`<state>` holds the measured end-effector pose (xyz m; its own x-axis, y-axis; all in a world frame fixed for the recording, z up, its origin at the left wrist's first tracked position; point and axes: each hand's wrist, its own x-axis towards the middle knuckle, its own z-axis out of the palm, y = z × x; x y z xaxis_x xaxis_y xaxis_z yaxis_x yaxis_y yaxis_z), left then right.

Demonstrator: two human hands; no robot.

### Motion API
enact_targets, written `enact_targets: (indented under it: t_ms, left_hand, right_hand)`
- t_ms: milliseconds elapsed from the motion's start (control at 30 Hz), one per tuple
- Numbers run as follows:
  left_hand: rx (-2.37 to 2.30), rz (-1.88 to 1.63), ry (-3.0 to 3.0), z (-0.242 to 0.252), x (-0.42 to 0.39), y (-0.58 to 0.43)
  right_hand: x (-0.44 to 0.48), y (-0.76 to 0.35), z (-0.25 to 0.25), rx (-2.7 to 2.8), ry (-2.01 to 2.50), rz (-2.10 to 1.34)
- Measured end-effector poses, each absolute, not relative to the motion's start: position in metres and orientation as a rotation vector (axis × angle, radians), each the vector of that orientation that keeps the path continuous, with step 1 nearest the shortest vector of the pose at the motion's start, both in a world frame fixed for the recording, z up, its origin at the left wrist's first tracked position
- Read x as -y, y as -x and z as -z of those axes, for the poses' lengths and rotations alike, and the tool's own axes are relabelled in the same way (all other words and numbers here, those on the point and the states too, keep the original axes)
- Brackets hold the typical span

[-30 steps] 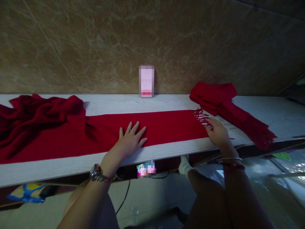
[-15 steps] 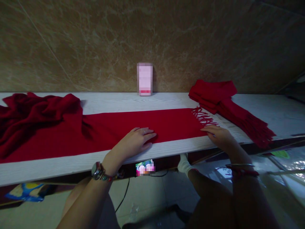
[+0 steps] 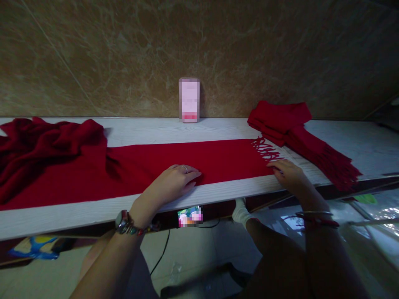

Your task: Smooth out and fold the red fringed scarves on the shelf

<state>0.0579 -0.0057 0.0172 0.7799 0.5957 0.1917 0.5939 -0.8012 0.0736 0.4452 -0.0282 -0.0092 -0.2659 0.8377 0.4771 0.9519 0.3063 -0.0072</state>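
Observation:
A long red scarf (image 3: 218, 160) lies flat along the white table (image 3: 218, 191), its fringe (image 3: 266, 150) at the right end. My left hand (image 3: 173, 180) rests on the scarf's near edge around the middle, fingers curled together over the hem. At the scarf's near right corner, just below the fringe, my right hand (image 3: 289, 174) has its fingers closed on the cloth. The scarf's left part is bunched in a heap (image 3: 46, 143).
A folded red scarf with fringe (image 3: 296, 128) lies at the back right of the table. A small pink box (image 3: 189, 99) stands against the marbled wall. Under the table are my knees, a cable and floor clutter.
My left hand has gone from flat and spread on the scarf to curled at its near edge. My right hand slid from the fringe to the near corner.

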Motion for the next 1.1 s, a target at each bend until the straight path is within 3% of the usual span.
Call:
enact_targets:
  t_ms: [733,1100]
  left_hand:
    - [-1.008,-0.292,-2.877,-0.022,0.008,-0.062]
    - [-1.018,-0.25,-2.849,-0.018,0.008,-0.061]
  right_hand:
    - [0.03,-0.428,-0.002,1.845,1.499,0.451]
    - [0.034,-0.431,-0.002,2.089,1.541,0.309]
